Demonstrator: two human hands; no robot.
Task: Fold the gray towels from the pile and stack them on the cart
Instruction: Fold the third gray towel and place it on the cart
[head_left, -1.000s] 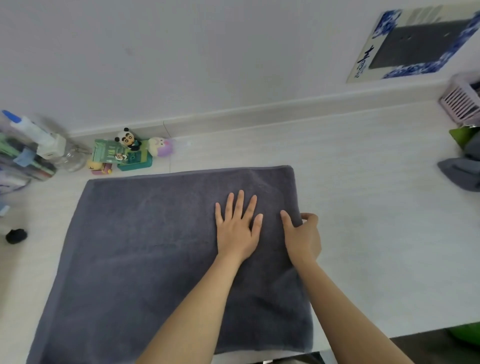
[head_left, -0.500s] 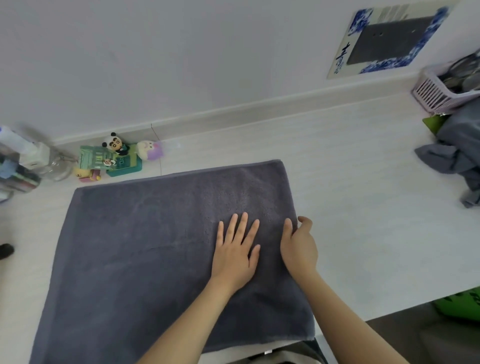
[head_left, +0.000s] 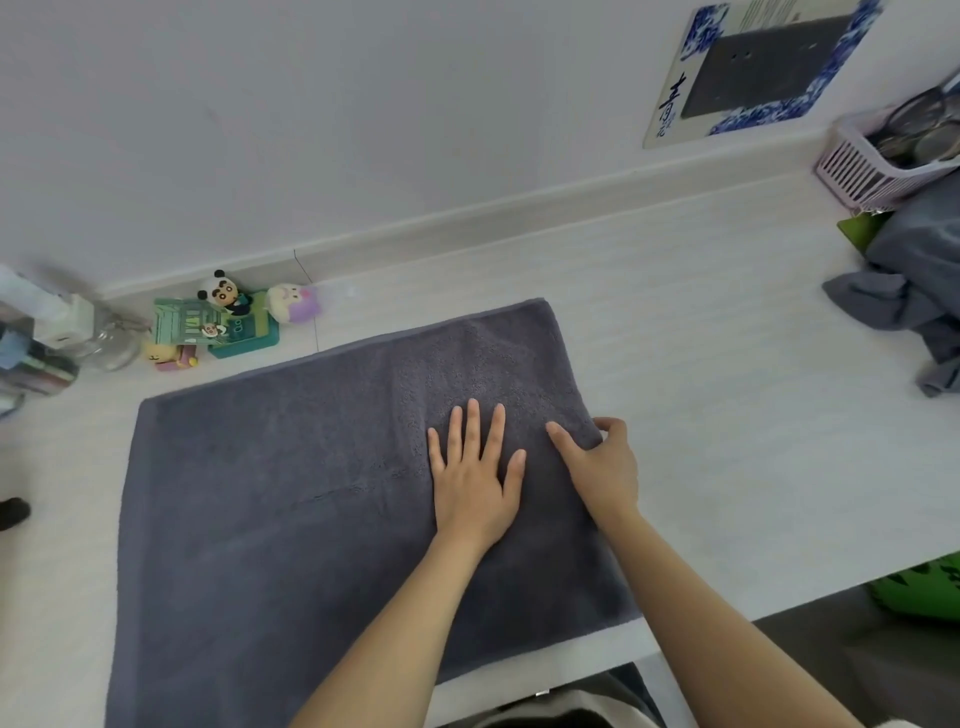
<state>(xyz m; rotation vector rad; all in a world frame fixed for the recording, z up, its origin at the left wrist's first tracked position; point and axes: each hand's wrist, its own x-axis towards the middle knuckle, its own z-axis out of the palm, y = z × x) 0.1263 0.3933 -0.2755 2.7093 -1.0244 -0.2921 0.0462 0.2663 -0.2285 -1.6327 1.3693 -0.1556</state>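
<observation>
A dark gray towel (head_left: 291, 499) lies spread flat on the white table (head_left: 727, 395). My left hand (head_left: 475, 478) presses flat on the towel's right part with its fingers straight and spread. Beside it, my right hand (head_left: 602, 467) pinches the towel's right edge, thumb on top and fingers curled round the border. A crumpled pile of gray towels (head_left: 909, 291) sits at the table's far right. No cart is in view.
Small toy figures (head_left: 228, 322) and a glass bottle (head_left: 104, 338) stand by the wall at the back left. A pink slatted basket (head_left: 878, 166) sits at the back right. A green object (head_left: 924, 587) lies below the table's front edge.
The view has swung right and down, bringing the towel pile and basket further in. My right hand has taken the towel's right edge between thumb and fingers. My left hand stays flat.
</observation>
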